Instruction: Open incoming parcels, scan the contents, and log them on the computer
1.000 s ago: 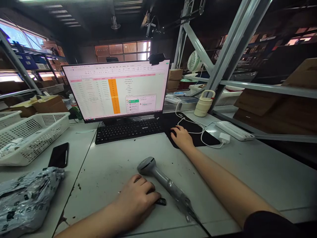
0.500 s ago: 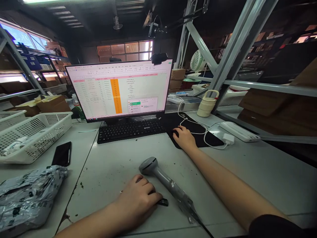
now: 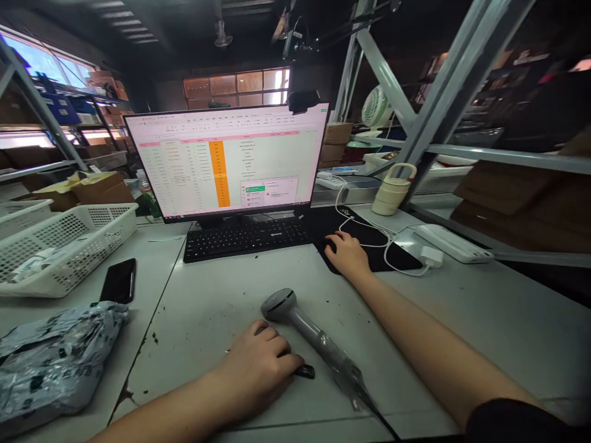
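My right hand [image 3: 347, 253] lies curled over a black mouse on the black mouse pad [image 3: 397, 257], to the right of the black keyboard [image 3: 244, 237]. My left hand [image 3: 258, 369] rests on the grey table with its fingers curled over a small black object [image 3: 305, 371] that sticks out at the fingertips. A grey handheld barcode scanner [image 3: 305, 329] lies just right of my left hand, its head pointing toward the keyboard. The monitor [image 3: 226, 160] shows a spreadsheet with an orange column and a small pop-up window.
A black phone [image 3: 119, 280] and a crumpled grey plastic mailer bag [image 3: 50, 363] lie on the left. A white perforated basket [image 3: 60, 243] stands behind them. A white cable and charger [image 3: 429, 256], a power strip [image 3: 455, 243] and a cream container [image 3: 392, 191] sit at right, under a metal rack.
Both hands stay where they were. The view has shifted slightly, so everything sits a little further right and the monitor higher in the picture.
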A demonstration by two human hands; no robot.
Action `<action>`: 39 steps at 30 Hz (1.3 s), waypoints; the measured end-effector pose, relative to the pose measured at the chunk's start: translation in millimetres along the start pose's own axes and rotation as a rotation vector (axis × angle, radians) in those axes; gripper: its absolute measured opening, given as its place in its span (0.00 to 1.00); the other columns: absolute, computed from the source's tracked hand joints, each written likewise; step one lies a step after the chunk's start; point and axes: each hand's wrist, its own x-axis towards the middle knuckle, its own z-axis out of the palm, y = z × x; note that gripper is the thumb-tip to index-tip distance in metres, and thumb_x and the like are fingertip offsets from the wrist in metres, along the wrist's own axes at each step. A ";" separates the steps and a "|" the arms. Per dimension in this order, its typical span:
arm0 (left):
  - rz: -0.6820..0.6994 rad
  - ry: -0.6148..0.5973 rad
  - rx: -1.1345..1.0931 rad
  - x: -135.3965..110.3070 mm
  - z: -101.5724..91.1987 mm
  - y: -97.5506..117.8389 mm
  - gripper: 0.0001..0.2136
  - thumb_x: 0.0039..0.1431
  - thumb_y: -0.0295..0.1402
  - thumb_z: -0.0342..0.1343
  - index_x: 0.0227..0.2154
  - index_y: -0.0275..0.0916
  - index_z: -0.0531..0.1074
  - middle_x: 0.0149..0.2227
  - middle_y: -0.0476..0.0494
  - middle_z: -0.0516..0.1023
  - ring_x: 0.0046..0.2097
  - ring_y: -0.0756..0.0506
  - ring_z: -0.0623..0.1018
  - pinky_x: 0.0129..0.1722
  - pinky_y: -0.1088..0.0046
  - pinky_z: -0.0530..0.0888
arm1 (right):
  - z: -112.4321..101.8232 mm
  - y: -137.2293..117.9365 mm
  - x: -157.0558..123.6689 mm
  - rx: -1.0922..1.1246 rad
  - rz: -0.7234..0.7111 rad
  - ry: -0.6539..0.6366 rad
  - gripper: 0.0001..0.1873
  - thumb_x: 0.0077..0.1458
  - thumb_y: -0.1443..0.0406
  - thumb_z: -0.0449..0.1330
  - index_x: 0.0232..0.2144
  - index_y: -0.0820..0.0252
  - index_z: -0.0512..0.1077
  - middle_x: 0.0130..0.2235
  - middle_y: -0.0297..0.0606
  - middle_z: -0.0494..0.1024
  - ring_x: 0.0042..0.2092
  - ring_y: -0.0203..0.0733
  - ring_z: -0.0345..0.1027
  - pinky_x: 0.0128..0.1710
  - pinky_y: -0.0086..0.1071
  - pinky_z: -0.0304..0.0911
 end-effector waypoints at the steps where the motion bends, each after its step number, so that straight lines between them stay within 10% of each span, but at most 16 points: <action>1: -0.002 0.010 -0.003 -0.4 1.3 -0.4 0.10 0.68 0.32 0.55 0.50 0.46 0.74 0.37 0.48 0.77 0.41 0.44 0.74 0.49 0.62 0.65 | -1.2 -0.7 -0.5 -0.001 0.005 -0.006 0.21 0.62 0.61 0.53 0.52 0.57 0.78 0.61 0.47 0.71 0.53 0.56 0.68 0.50 0.46 0.68; 39: 0.008 0.028 -0.007 -0.9 0.5 -0.3 0.08 0.67 0.33 0.56 0.47 0.45 0.74 0.37 0.50 0.76 0.41 0.44 0.72 0.49 0.63 0.64 | 6.9 4.8 2.5 0.097 -0.047 0.010 0.17 0.62 0.62 0.57 0.50 0.58 0.79 0.60 0.49 0.72 0.57 0.56 0.69 0.54 0.48 0.69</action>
